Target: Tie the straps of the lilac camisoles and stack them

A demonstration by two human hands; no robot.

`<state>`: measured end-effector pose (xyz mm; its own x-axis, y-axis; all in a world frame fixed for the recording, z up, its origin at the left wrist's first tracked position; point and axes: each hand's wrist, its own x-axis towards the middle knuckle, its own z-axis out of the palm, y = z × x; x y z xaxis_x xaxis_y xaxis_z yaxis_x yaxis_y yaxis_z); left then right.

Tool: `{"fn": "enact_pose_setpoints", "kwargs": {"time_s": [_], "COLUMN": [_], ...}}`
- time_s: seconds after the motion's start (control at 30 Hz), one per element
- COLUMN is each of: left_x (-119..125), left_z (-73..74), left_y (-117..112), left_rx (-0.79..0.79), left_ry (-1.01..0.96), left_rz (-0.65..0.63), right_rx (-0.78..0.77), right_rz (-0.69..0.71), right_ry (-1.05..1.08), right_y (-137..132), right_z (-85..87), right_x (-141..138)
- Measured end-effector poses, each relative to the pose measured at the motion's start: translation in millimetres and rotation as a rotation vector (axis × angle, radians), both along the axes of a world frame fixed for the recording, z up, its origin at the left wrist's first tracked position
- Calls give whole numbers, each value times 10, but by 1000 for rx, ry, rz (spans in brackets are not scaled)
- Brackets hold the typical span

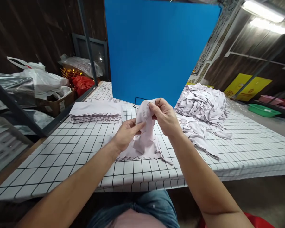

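Though limp, cloth (144, 114) (in both hands (124, 136) (167, 118))

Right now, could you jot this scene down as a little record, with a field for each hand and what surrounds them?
Left hand: pinching pale cloth
Right hand: gripping the same cloth, higher up
Below the hands: flat cloth piece with a wavy edge
Left side: neat cloth stack
Right side: loose cloth heap
Surface: checked tablecloth
Beyond: large blue panel
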<state>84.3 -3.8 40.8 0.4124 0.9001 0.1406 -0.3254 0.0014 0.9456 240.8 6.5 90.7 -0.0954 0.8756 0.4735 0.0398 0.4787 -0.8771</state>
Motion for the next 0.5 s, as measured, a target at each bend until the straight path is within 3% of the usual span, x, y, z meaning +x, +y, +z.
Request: {"fn": "enact_pose_setpoints", "kwargs": {"time_s": [0.1, 0.17, 0.3, 0.4, 0.5], "left_x": [-14, -17, -30, -119, -243], "left_z": [115, 187, 230, 137, -32], "left_y": [15, 16, 1, 19, 60], "left_rx": [-66, -134, -146, -39, 147], "left_ry": [-111, -172, -216, -35, 299], "left_rz": [128, 196, 173, 163, 355], "right_rx": [-24, -17, -103, -174, -198], "right_rz": [-115, -195, -100, 13, 88], "right_ry": [-173, -276, -354, -275, -157], "right_y": [-141, -282, -431, -388, -340], "right_z": [-54, -193, -584, -674, -525], "right_x": [-1, -29, -89, -35, 79]}}
